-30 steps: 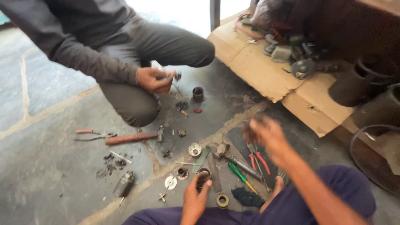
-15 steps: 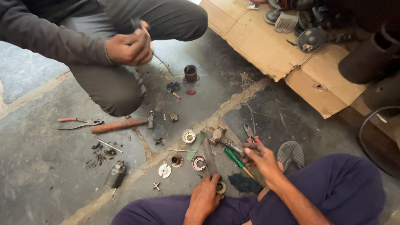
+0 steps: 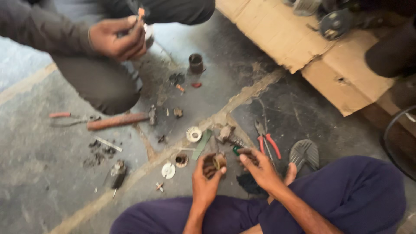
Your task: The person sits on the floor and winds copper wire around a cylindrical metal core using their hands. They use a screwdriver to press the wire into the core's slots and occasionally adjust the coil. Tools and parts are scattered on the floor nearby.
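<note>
- Left hand (image 3: 204, 182): fingers curled around a small round metal part (image 3: 218, 161), brass-coloured at the rim, held just above the floor in front of the crossed legs.
- Right hand (image 3: 259, 169): close beside the left, fingertips pinched together on a thin dark object just right of the round part; what this object is cannot be told.
- Green-handled screwdriver (image 3: 236, 150): on the floor, partly hidden behind the right hand.
- Red-handled pliers (image 3: 268, 141): on the concrete floor (image 3: 303, 112), just beyond the right hand.
- White ring-shaped part (image 3: 193, 134) and flat white disc (image 3: 168, 170): on the floor left of the left hand, apart from each other.
- Hammer with a wooden handle (image 3: 119, 121): lying flat farther left, near a second pair of pliers (image 3: 69, 118).
- Co-worker's hands (image 3: 117, 37): at top left, closed around a small tool.
- Flattened cardboard (image 3: 303, 47): at top right, carrying dark metal parts.
</note>
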